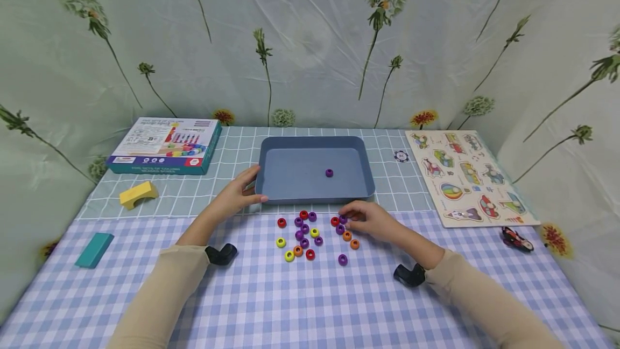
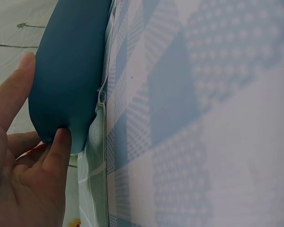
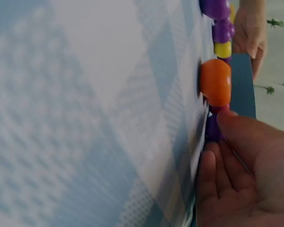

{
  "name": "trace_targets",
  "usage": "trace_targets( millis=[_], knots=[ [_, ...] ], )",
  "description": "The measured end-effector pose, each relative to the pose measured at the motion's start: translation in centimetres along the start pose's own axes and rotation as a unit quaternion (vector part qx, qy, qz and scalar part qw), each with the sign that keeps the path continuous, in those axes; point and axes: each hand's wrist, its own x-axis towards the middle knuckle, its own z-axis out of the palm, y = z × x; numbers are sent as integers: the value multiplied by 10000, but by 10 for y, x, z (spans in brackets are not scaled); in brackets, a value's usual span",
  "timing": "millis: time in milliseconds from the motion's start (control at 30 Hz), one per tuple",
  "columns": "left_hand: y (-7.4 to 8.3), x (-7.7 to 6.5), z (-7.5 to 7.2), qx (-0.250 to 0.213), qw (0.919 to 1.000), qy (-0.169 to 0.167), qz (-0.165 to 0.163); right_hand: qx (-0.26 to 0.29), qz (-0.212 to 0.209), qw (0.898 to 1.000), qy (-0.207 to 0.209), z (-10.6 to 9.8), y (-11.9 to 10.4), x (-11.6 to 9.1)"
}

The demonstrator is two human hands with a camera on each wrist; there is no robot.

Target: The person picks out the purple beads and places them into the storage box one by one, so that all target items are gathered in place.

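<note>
Blue tray (image 1: pixel 290 171), long axis left-right, right fingers (image 3: pixel 208 175) pinching purple bead (image 3: pixel 212 129)

The head view looks forward and down, farthest off, from above and behind the left hand (image 1: pixel 235 193) and right hand (image 1: pixel 373 221). Each wrist view sits close and low, turned sideways, beside its own hand; both share the shallow rectangular blue-grey tray (image 1: pixel 290 168), at the left grip, beyond the right.
</note>
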Motion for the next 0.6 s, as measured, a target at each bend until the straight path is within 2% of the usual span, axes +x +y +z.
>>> trace_targets(
  millis=[233,400,600],
  knots=[
    [-1,0,0,-5,10000,21,20,-339,-12,9994,-31,0,-5,6],
    [-1,0,0,-4,10000,25,3,-36,-182,9998,66,-9,-18,11],
    [-1,0,1,-22,10000,42,-17,476,-497,9955,654,-28,-30,30]
  ],
)
